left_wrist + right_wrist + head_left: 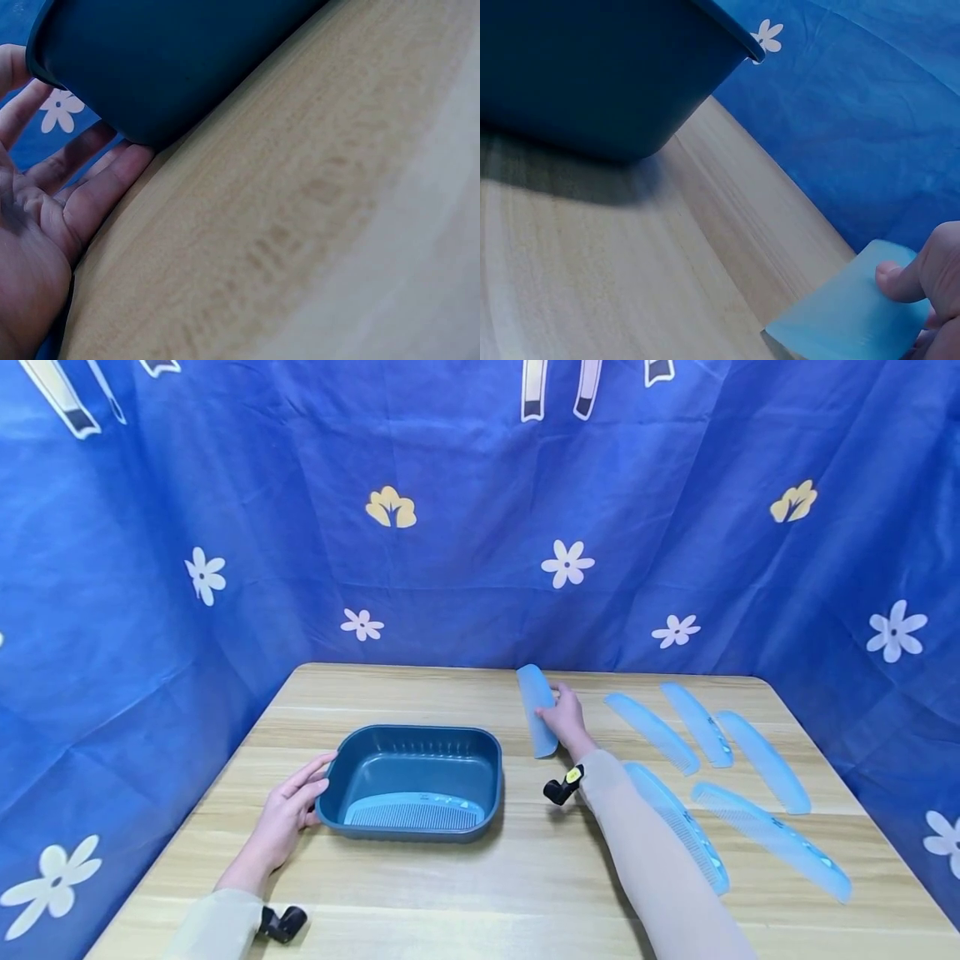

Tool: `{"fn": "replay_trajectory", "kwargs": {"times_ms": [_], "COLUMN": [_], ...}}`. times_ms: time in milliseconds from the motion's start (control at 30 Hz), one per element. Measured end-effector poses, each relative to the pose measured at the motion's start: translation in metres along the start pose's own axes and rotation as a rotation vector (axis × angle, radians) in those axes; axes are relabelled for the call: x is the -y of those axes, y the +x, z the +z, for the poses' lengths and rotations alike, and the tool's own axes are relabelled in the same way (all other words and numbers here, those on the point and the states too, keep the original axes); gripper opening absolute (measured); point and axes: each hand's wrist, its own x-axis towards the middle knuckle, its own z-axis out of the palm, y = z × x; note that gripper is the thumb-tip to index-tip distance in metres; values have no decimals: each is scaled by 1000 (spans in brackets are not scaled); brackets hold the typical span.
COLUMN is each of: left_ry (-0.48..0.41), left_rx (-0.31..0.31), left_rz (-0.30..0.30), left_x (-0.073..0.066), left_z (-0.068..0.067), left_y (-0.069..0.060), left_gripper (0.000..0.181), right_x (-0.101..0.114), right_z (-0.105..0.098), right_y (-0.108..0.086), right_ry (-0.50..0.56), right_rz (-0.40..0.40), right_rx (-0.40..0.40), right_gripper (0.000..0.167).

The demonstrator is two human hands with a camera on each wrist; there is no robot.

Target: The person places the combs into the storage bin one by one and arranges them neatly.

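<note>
My right hand (566, 720) pinches a pale blue comb (534, 706) at its 3 o'clock edge, thumb on the face: a narrow hold, which I judge enough for something so thin. The held comb's 12 o'clock end reaches toward the far edge of the table (420, 902); I can't tell whether its lower end touches the wood. At 8 o'clock from it sits the dark teal basin (375, 743), with 1 comb (412, 812) lying inside toward 6 o'clock. My left hand (288, 797) is at the basin's 9 o'clock side, fingers spread against the wall, probably to stop it sliding.

At 3 o'clock from the held comb lie 3 loose combs (763, 762), with 2 more combs (771, 841) at 4 o'clock, spaced apart, perhaps so each can be taken singly.

A free strip separates the held comb from the basin, though the raised rim is an edge to clear. The blue curtain (465, 568) leaves me little room at 12 o'clock; 6 o'clock of the basin offers plenty. My right sleeve (660, 868) runs in from 5 o'clock.
</note>
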Motion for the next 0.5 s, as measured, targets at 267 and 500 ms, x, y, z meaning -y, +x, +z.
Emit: {"fn": "replay_trajectory", "kwargs": {"times_ms": [267,500], "left_ry": [-19,8], "left_rx": [14,-3], "left_rz": [20,-5], "left_x": [1,1], "left_z": [-2,-2], "left_y": [0,0], "left_gripper": [45,47], "right_x": [0,6], "right_z": [2,2], "right_y": [-2,-8], "right_ry": [50,82], "right_rz": [-35,-52], "right_rx": [18,48], "right_gripper": [58,57]}}
